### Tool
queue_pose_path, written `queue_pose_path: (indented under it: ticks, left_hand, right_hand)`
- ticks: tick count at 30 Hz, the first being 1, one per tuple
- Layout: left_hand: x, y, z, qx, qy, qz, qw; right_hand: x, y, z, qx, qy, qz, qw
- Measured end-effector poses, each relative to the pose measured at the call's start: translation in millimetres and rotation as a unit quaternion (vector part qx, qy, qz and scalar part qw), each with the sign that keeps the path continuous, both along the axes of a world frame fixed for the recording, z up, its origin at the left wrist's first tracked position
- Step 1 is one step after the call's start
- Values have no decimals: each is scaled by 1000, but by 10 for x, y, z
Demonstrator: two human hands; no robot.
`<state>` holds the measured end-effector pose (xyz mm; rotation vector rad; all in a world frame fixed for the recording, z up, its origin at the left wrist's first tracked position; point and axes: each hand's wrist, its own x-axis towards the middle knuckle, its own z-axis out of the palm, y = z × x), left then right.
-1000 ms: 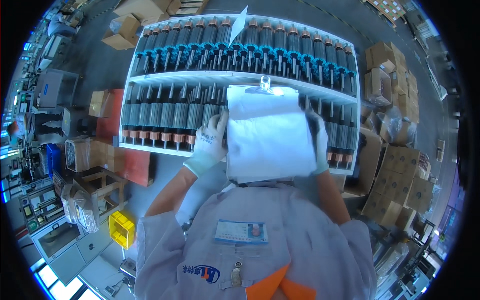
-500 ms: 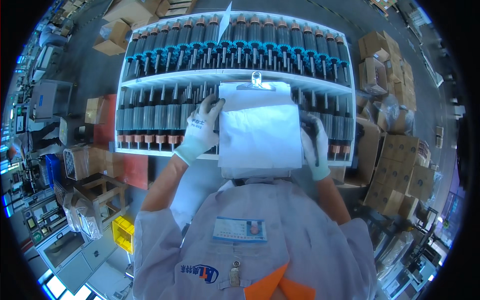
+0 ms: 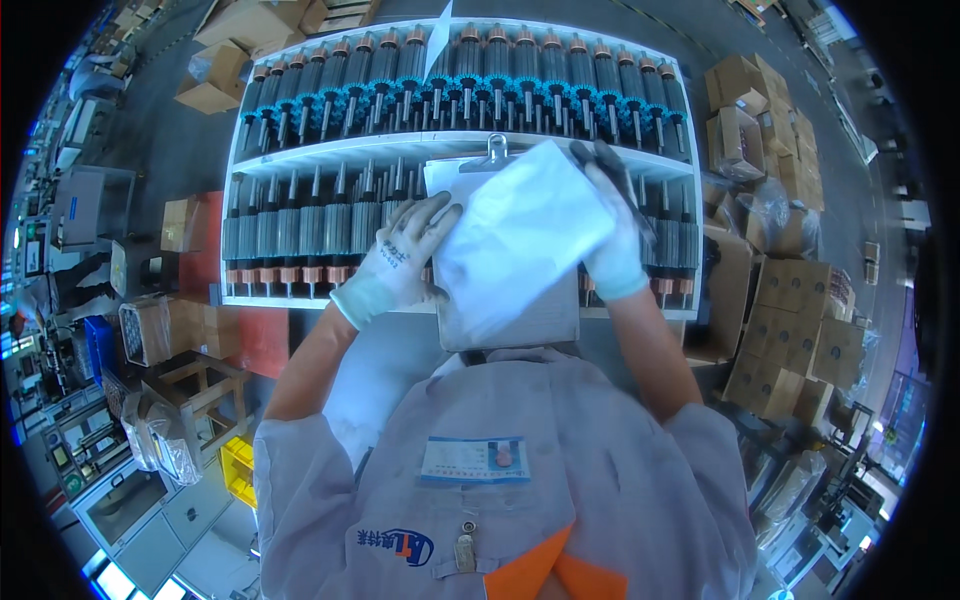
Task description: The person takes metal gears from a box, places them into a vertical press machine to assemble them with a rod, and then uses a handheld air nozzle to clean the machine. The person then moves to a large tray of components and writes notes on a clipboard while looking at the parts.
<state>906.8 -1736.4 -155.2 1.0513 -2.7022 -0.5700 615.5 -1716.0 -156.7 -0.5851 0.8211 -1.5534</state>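
A clipboard [image 3: 556, 318] with a metal clip [image 3: 497, 150] at its top lies in front of my chest, over the near edge of the rack. White paper is under the clip, and a loose-looking white sheet [image 3: 525, 235] sits slanted across it. My left hand [image 3: 400, 258], in a white glove with grey fingertips, grips the clipboard's left edge, fingers over the paper. At the sheet's right side, my gloved right hand [image 3: 612, 225] is closed on its edge, dark fingers pointing up and away. The underside of that grip is hidden.
A white two-tier rack [image 3: 440, 142] holds rows of motor rotors [image 3: 383, 80] with copper ends; a thin white card [image 3: 438, 42] stands among them. Cardboard boxes [image 3: 790, 290] are stacked at the right. To the left are a red panel [image 3: 262, 340] and a yellow bin [image 3: 238, 468].
My right hand has moved up and inward along the paper. The top sheet has swung from straight to slanted, its upper end raised toward the clip. The left hand still grips the clipboard's left side.
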Motion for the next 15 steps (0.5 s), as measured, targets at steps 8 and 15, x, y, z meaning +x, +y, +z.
queue_pose_path:
  ticks: [8, 15]
  left_hand:
    - [-110, -316, -469, 106, 321, 180, 924]
    - [-201, -705, -789, 208, 465, 301, 806]
  right_hand:
    - [209, -438, -337, -29, -45, -61, 997]
    - [116, 53, -344, -64, 313, -38, 947]
